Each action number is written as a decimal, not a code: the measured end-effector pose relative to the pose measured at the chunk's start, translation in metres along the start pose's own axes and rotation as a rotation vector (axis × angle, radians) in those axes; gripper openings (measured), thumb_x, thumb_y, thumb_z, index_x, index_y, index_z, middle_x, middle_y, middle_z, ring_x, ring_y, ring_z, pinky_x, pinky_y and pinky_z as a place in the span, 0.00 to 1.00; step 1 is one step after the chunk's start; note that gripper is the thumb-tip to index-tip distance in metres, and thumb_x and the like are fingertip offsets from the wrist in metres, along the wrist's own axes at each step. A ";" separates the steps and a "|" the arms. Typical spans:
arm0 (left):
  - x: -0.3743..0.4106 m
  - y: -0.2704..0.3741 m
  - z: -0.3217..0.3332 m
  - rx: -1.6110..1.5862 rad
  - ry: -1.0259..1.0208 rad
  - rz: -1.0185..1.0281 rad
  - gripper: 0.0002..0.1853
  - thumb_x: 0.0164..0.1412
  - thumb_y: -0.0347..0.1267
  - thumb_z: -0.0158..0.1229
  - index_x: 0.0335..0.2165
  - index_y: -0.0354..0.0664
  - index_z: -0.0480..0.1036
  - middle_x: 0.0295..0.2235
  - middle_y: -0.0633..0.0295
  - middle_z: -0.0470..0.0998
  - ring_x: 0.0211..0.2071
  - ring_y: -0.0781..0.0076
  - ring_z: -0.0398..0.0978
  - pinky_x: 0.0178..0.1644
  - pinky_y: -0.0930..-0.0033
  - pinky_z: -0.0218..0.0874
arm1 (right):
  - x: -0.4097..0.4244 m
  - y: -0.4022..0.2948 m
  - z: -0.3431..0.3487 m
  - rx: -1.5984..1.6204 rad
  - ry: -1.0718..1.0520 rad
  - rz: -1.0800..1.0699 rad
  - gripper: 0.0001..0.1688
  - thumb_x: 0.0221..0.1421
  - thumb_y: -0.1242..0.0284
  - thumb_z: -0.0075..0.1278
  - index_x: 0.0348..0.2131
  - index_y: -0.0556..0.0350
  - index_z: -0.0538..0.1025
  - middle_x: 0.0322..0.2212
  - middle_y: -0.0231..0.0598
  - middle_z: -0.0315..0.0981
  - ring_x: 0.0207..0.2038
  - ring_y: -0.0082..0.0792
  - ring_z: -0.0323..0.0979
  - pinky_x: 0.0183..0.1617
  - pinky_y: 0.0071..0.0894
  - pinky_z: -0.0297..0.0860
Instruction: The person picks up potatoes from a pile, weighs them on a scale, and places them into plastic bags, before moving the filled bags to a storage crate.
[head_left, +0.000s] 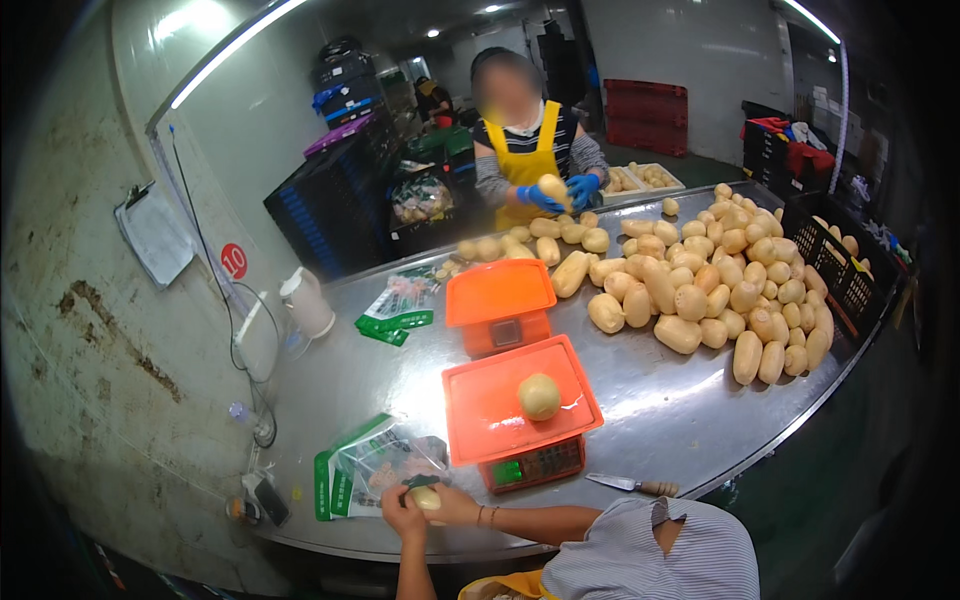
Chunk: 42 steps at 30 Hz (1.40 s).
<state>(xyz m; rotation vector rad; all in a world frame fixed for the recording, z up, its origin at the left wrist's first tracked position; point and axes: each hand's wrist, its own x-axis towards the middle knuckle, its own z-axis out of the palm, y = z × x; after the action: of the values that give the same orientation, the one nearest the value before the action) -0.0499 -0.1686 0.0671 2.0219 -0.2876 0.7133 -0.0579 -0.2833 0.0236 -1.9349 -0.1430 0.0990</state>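
At the table's near edge, my left hand (403, 514) and my right hand (454, 504) close together around a pale peeled lotus root piece (425, 498). A dark green edge, possibly part of a plastic bag, shows just above it between my fingers. Beyond my hands lie clear plastic bags with green printed bands (342, 484). Ahead of my right hand stands an orange weighing scale (480, 424) with a lit green display, and a round lotus root piece (539, 397) rests on its pan. A knife (613, 481) with a wooden handle lies right of the scale.
A second orange scale (499, 296) stands behind the first. Lotus roots (690, 300) pile up at the right, beside a black crate (844, 262). Across the steel table (637, 427), a co-worker (536, 142) in blue gloves holds a lotus root. A kettle (307, 301) and phone (271, 501) sit left.
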 end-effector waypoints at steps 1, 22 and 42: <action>-0.001 0.002 -0.001 -0.062 0.028 -0.088 0.06 0.42 0.18 0.50 0.24 0.36 0.69 0.23 0.57 0.68 0.25 0.62 0.67 0.30 0.68 0.59 | -0.003 -0.005 -0.001 0.038 0.019 0.034 0.41 0.37 0.47 0.53 0.42 0.60 0.66 0.34 0.56 0.70 0.39 0.52 0.70 0.41 0.40 0.66; 0.018 0.050 -0.034 0.208 -0.020 0.312 0.11 0.44 0.22 0.56 0.32 0.35 0.68 0.34 0.55 0.71 0.37 0.60 0.69 0.44 0.64 0.59 | 0.017 -0.031 0.010 0.830 -0.022 -0.039 0.11 0.46 0.77 0.49 0.34 0.59 0.70 0.26 0.30 0.69 0.27 0.21 0.68 0.26 0.24 0.65; -0.025 -0.077 -0.006 -1.128 -0.221 -1.246 0.19 0.52 0.38 0.53 0.44 0.46 0.65 0.39 0.60 0.72 0.39 0.64 0.70 0.41 0.54 0.64 | 0.067 0.069 0.057 -0.188 -0.390 -0.150 0.36 0.38 0.61 0.56 0.49 0.48 0.63 0.48 0.40 0.61 0.51 0.38 0.58 0.55 0.32 0.56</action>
<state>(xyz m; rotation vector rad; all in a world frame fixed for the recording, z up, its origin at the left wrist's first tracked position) -0.0361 -0.1248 0.0004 0.8457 0.3884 -0.4295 0.0038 -0.2454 -0.0612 -2.0653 -0.5731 0.3742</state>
